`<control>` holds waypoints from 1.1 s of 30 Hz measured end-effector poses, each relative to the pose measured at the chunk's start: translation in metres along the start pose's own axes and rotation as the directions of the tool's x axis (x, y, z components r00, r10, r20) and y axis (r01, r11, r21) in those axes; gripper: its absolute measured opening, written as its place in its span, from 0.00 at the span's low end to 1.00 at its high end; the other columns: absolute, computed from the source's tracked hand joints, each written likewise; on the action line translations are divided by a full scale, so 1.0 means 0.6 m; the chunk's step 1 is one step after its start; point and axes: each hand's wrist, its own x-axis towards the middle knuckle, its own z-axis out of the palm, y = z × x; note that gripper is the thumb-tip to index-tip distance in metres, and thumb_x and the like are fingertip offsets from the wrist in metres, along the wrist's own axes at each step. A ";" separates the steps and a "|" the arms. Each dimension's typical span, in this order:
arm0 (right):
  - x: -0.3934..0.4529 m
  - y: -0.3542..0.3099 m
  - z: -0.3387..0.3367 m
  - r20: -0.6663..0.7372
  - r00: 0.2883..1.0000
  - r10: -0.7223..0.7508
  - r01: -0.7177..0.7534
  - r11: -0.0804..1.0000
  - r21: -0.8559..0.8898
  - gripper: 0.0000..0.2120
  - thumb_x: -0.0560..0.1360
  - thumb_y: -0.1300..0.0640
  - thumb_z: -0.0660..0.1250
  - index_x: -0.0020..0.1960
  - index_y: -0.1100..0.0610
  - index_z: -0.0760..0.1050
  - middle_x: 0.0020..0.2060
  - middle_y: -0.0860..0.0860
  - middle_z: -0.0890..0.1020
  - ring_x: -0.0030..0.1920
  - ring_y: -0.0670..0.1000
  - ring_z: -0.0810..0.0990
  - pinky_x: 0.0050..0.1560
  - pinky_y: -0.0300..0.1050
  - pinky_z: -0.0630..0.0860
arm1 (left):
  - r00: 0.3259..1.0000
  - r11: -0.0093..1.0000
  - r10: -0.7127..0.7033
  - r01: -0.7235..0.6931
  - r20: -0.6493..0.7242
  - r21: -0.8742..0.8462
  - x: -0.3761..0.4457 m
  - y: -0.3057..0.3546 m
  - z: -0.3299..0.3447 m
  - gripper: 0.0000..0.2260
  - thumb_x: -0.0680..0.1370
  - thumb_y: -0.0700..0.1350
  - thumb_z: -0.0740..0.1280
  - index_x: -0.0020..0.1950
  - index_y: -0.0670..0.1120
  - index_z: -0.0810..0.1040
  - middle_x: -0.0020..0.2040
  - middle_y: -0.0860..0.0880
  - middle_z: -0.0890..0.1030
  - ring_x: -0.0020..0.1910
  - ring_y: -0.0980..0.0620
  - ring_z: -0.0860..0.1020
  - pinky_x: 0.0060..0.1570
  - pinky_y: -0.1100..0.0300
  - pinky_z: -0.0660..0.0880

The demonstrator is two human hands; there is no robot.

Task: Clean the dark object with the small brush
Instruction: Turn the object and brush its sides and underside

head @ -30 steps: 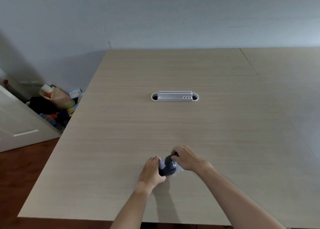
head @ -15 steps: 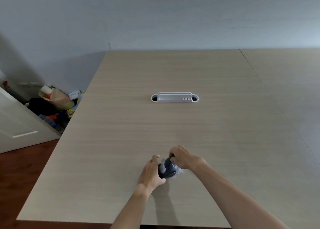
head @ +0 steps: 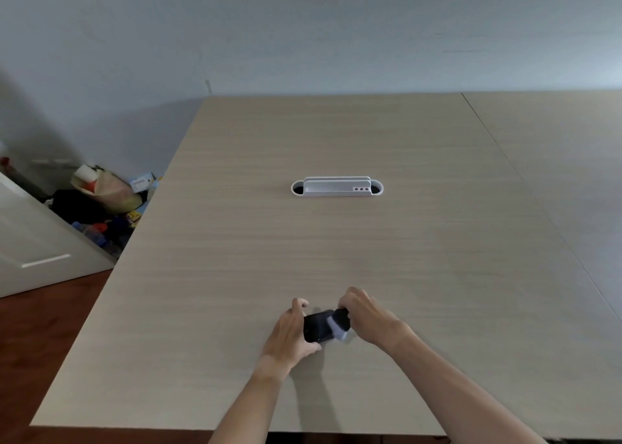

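Note:
A small dark, rounded object (head: pixel 315 327) rests on the wooden table (head: pixel 235 275) near its front edge. My left hand (head: pixel 289 334) grips it from the left side, thumb raised above it. My right hand (head: pixel 365 314) comes in from the right, fingers closed on a small brush (head: pixel 338 326) with a dark top and pale bristles. The bristles lie against the right end of the dark object. Most of the brush handle is hidden inside my right hand.
A white cable-port fitting (head: pixel 336 187) is set in the middle of the table. A seam (head: pixel 525 188) joins a second table on the right. Bags and clutter (head: pixel 104 201) lie on the floor at the left, beside a white door (head: pixel 37 251).
The dark object now lies turned flatter, with more of its top showing. The brush has moved from its left part across to its right end. Both hands stay in about the same place.

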 end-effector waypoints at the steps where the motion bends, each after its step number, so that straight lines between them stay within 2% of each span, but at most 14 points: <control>1: -0.001 0.000 -0.004 -0.019 0.999 0.026 -0.027 1.000 -0.010 0.06 0.72 0.69 0.60 0.41 0.62 0.73 0.49 0.59 0.75 0.48 0.61 0.78 0.41 0.50 0.71 | 1.000 1.000 -0.004 0.004 0.000 -0.013 -0.001 0.000 -0.001 0.35 0.62 0.46 0.78 0.61 0.47 0.62 0.51 0.47 0.78 0.53 0.46 0.76 0.49 0.53 0.76; 4: 0.004 -0.022 -0.001 0.017 1.000 -0.018 0.017 0.999 0.046 0.10 0.68 0.71 0.59 0.43 0.63 0.77 0.47 0.58 0.77 0.49 0.60 0.78 0.46 0.52 0.76 | 1.000 0.999 -0.021 0.022 0.009 -0.034 -0.001 -0.002 -0.003 0.34 0.62 0.46 0.77 0.62 0.48 0.63 0.53 0.49 0.79 0.54 0.47 0.76 0.49 0.53 0.76; 7: -0.001 -0.041 0.010 0.065 0.997 -0.052 0.049 0.998 0.049 0.08 0.69 0.71 0.59 0.42 0.64 0.76 0.45 0.58 0.74 0.47 0.61 0.78 0.42 0.52 0.74 | 0.999 1.000 -0.018 0.019 0.027 -0.014 0.001 -0.002 -0.006 0.33 0.62 0.48 0.75 0.61 0.47 0.62 0.50 0.49 0.80 0.54 0.46 0.77 0.47 0.54 0.76; 10: 0.001 -0.050 -0.017 -0.023 0.996 0.089 -0.089 0.996 -0.004 0.06 0.73 0.68 0.59 0.46 0.64 0.74 0.50 0.61 0.75 0.51 0.63 0.78 0.44 0.50 0.71 | 0.999 1.000 -0.018 0.019 0.036 -0.019 0.001 -0.003 -0.006 0.34 0.61 0.49 0.78 0.60 0.49 0.63 0.52 0.48 0.77 0.54 0.48 0.74 0.49 0.55 0.75; 13: 0.017 -0.064 -0.035 -0.021 0.982 0.186 -0.184 0.980 0.077 0.07 0.69 0.71 0.56 0.37 0.61 0.67 0.43 0.59 0.71 0.42 0.61 0.73 0.34 0.44 0.65 | 0.999 0.999 -0.024 0.024 0.021 -0.023 -0.003 0.000 -0.006 0.33 0.62 0.49 0.78 0.60 0.49 0.64 0.54 0.49 0.75 0.55 0.48 0.74 0.49 0.55 0.75; 15: 0.028 -0.073 -0.028 0.037 0.982 0.184 -0.187 0.973 0.136 0.07 0.67 0.72 0.55 0.36 0.62 0.68 0.45 0.60 0.75 0.41 0.59 0.72 0.31 0.43 0.67 | 0.999 0.999 -0.032 0.033 0.016 -0.036 -0.005 0.001 -0.008 0.32 0.61 0.49 0.77 0.58 0.51 0.63 0.52 0.49 0.77 0.53 0.47 0.75 0.48 0.53 0.77; 17: 0.030 -0.074 -0.022 0.109 0.977 0.184 -0.197 0.973 0.122 0.11 0.69 0.70 0.56 0.46 0.66 0.75 0.52 0.64 0.78 0.48 0.62 0.78 0.41 0.49 0.76 | 0.999 0.998 -0.041 0.042 0.025 -0.037 -0.003 0.002 -0.009 0.34 0.60 0.50 0.77 0.59 0.52 0.61 0.51 0.48 0.78 0.53 0.47 0.76 0.48 0.52 0.77; 19: 0.027 -0.069 -0.028 0.143 0.967 0.212 -0.215 0.977 0.004 0.14 0.74 0.68 0.58 0.57 0.66 0.73 0.58 0.65 0.76 0.58 0.64 0.77 0.53 0.53 0.76 | 0.999 0.999 -0.039 0.040 0.035 -0.021 -0.001 0.004 -0.009 0.35 0.61 0.50 0.76 0.61 0.52 0.60 0.51 0.48 0.78 0.54 0.47 0.76 0.47 0.52 0.77; 21: 0.026 -0.063 -0.038 0.125 0.959 0.254 -0.243 0.965 -0.093 0.15 0.75 0.66 0.59 0.61 0.66 0.71 0.61 0.63 0.73 0.62 0.64 0.75 0.57 0.54 0.74 | 0.998 0.999 -0.047 0.048 0.042 -0.020 -0.001 0.006 -0.009 0.36 0.61 0.49 0.77 0.62 0.52 0.59 0.52 0.49 0.77 0.54 0.47 0.76 0.48 0.53 0.77; 24: 0.028 -0.075 -0.047 0.121 0.964 0.237 -0.226 0.969 -0.096 0.14 0.75 0.67 0.57 0.59 0.66 0.71 0.60 0.63 0.74 0.60 0.64 0.76 0.53 0.53 0.74 | 0.999 0.999 -0.046 0.047 0.024 -0.021 -0.004 0.005 -0.007 0.36 0.62 0.48 0.76 0.63 0.51 0.60 0.53 0.48 0.76 0.54 0.46 0.76 0.49 0.55 0.76; 26: 0.031 -0.092 -0.039 0.168 0.969 0.181 -0.180 0.983 -0.020 0.12 0.73 0.68 0.56 0.55 0.67 0.73 0.57 0.65 0.76 0.51 0.63 0.77 0.44 0.49 0.72 | 0.999 0.999 -0.040 0.041 0.018 -0.028 -0.003 0.002 -0.006 0.36 0.61 0.48 0.76 0.63 0.51 0.60 0.52 0.49 0.77 0.53 0.46 0.76 0.47 0.56 0.76; 28: 0.031 -0.100 -0.029 0.188 0.970 0.156 -0.160 0.987 0.006 0.12 0.73 0.69 0.55 0.53 0.67 0.73 0.56 0.65 0.77 0.47 0.62 0.76 0.42 0.48 0.69 | 0.999 0.999 -0.029 0.030 0.026 -0.024 -0.001 0.001 -0.005 0.36 0.62 0.48 0.76 0.63 0.50 0.60 0.50 0.48 0.79 0.54 0.47 0.76 0.47 0.56 0.75; 30: 0.028 -0.094 -0.027 0.169 0.971 0.168 -0.169 0.986 -0.010 0.12 0.74 0.68 0.55 0.54 0.67 0.72 0.57 0.65 0.75 0.53 0.65 0.77 0.44 0.50 0.71 | 0.999 0.999 -0.037 0.038 0.026 -0.033 -0.001 0.002 -0.005 0.37 0.62 0.47 0.77 0.64 0.49 0.60 0.52 0.48 0.78 0.55 0.47 0.75 0.48 0.55 0.75; 33: 0.020 -0.073 -0.045 0.130 0.966 0.223 -0.211 0.973 -0.098 0.12 0.77 0.65 0.58 0.59 0.66 0.70 0.61 0.64 0.73 0.61 0.65 0.74 0.55 0.55 0.73 | 0.998 0.998 -0.057 0.057 0.017 -0.028 -0.004 0.006 -0.006 0.36 0.63 0.48 0.76 0.64 0.50 0.60 0.54 0.47 0.76 0.55 0.46 0.75 0.50 0.54 0.76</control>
